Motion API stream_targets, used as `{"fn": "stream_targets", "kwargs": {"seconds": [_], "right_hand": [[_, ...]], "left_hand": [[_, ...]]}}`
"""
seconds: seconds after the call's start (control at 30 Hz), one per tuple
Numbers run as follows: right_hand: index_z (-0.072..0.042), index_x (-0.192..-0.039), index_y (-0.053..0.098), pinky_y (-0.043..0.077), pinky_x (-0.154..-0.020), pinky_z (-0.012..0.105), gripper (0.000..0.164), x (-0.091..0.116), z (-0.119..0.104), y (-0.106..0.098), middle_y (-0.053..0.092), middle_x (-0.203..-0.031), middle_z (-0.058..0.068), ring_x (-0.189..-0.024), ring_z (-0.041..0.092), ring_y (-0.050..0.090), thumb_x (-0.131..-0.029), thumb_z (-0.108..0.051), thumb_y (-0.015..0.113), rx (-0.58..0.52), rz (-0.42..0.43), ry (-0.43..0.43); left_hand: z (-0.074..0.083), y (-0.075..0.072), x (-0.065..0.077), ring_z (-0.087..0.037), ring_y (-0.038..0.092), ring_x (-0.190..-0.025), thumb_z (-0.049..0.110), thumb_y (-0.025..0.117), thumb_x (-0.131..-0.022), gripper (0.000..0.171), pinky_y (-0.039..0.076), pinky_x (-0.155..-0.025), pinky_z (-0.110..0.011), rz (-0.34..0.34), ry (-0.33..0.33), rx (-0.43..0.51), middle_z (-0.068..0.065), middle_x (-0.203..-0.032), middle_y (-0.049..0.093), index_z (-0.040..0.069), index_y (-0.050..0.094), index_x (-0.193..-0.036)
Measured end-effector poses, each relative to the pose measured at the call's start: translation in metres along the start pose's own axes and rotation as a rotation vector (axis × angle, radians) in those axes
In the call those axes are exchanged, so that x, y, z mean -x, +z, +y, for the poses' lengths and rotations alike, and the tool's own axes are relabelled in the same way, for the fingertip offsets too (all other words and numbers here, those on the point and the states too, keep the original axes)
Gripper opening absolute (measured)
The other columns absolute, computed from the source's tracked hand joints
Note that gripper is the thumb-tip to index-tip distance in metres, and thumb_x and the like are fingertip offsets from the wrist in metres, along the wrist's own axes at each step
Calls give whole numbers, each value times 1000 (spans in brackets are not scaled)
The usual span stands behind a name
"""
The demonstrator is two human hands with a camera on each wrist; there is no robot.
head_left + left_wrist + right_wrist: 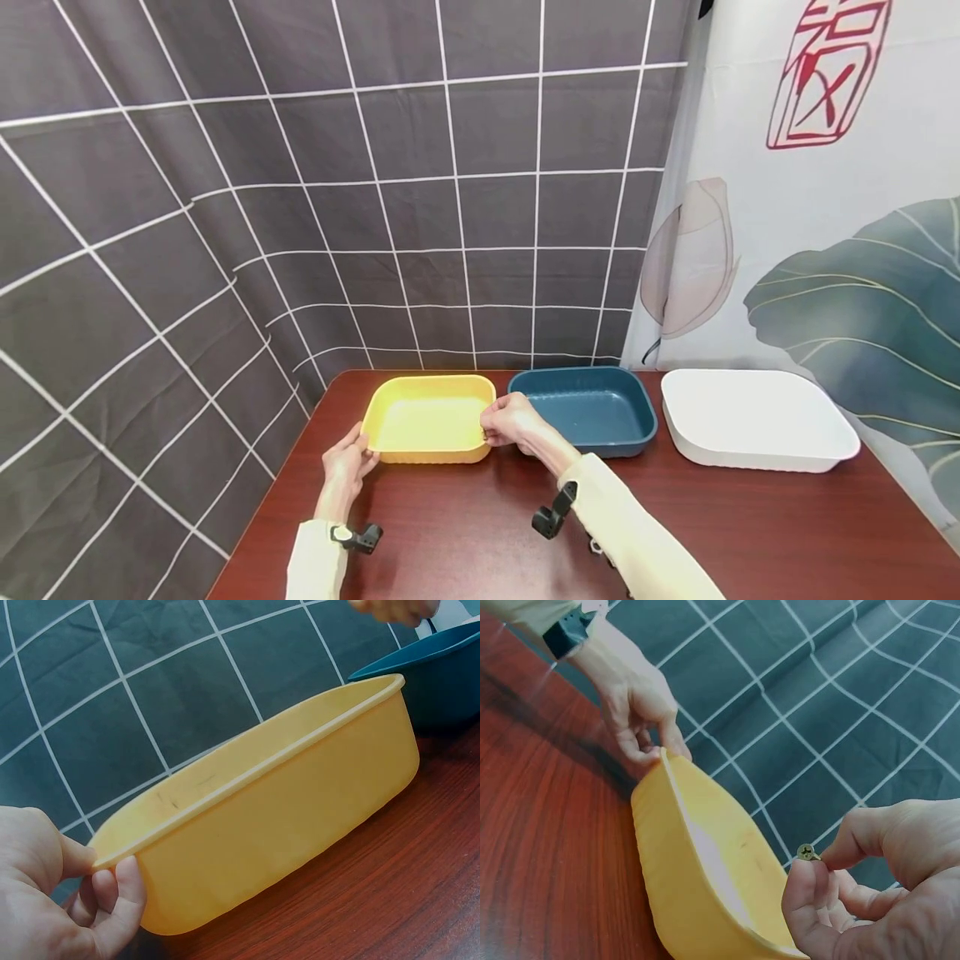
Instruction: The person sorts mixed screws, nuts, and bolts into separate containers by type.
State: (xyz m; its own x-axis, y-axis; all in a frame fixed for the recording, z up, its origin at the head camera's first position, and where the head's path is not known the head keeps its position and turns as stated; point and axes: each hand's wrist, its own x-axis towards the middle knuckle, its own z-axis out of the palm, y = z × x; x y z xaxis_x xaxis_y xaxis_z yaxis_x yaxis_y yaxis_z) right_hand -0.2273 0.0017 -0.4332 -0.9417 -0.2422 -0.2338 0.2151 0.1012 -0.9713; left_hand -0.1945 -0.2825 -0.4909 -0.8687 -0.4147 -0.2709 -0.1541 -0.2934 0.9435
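Observation:
My left hand (pixel 347 463) pinches the near left corner of a yellow plastic bin (pixel 431 457) by its rim, thumb on the inside and fingers curled outside. Over the bin's right end, my right hand (pixel 517 422) holds a small brassy screw (pixel 805 853) between thumb and fingertips. Its cross-slotted head shows in the right wrist view, while the shank is mostly hidden by the fingers. The bin's floor looks bare in the head view.
To the right of the yellow bin stand a dark blue bin (pixel 643 417) and a white bin (pixel 757 456). Small metal parts, one like a hex nut (pixel 596 547), lie partly hidden under the right sleeve. A grey checked cloth (pixel 495 208) hangs behind the table.

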Motion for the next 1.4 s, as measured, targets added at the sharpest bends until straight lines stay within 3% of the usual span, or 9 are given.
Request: {"fn": "stream_targets", "kwargs": {"seconds": [0.33, 0.53, 0.67, 0.8, 0.97, 1.13, 1.4], "right_hand": [[1, -75, 57, 54, -47, 18, 12, -26, -6, 14, 55, -61, 7, -50, 12, 54, -78, 12, 55, 14, 84, 24], [0, -75, 56, 53, -47, 16, 14, -31, -7, 18, 56, -60, 6, -48, 10, 54, -78, 13, 54, 4, 108, 22], [2, -77, 60, 55, -49, 17, 13, -29, -7, 17, 55, -60, 6, -51, 11, 54, -79, 12, 52, 22, 128, -7], [1, -78, 63, 53, -50, 17, 15, -27, -7, 12, 54, -62, 5, -54, 13, 52, -80, 9, 51, 49, 151, -31], [2, -85, 62, 55, -54, 20, 9, -21, -8, 1, 55, -67, 7, -61, 15, 54, -85, 4, 53, 20, 146, -33], [7, -97, 64, 57, -54, 20, 14, -13, -7, -12, 61, -75, 12, -64, 15, 57, -89, 0, 55, 17, 144, -18], [10, -103, 64, 58, -56, 22, 18, 4, -2, -35, 63, -86, 13, -69, 15, 59, -94, -4, 58, 1, 134, -24]], "left_hand": [[-1, 0, -1, -4, 56, -59, -2, 52, -101, 48, 59, -62, -18, 4, 0, -11, -5, -90, 62, -4, 41, -148], [-3, 1, -4, -4, 56, -59, -1, 53, -100, 48, 59, -63, -18, 13, -7, -10, -7, -95, 63, -2, 42, -148], [-4, 3, -6, -4, 56, -60, -1, 53, -101, 48, 59, -63, -18, 18, -14, -12, -16, -110, 60, -2, 43, -148], [-4, 2, -6, -3, 56, -60, -1, 52, -101, 48, 59, -64, -18, 17, -14, -22, -24, -123, 54, -2, 42, -148], [-3, 0, -6, -3, 55, -60, 0, 52, -101, 48, 59, -64, -18, 23, -4, -26, -24, -121, 55, -1, 42, -148], [-2, 1, -6, -3, 56, -61, 1, 52, -102, 47, 59, -64, -17, 18, -9, -19, -25, -128, 52, -1, 42, -148], [-1, 0, -3, -4, 56, -61, 0, 53, -101, 48, 59, -64, -17, 12, -12, -18, -11, -106, 62, -1, 42, -148]]}}
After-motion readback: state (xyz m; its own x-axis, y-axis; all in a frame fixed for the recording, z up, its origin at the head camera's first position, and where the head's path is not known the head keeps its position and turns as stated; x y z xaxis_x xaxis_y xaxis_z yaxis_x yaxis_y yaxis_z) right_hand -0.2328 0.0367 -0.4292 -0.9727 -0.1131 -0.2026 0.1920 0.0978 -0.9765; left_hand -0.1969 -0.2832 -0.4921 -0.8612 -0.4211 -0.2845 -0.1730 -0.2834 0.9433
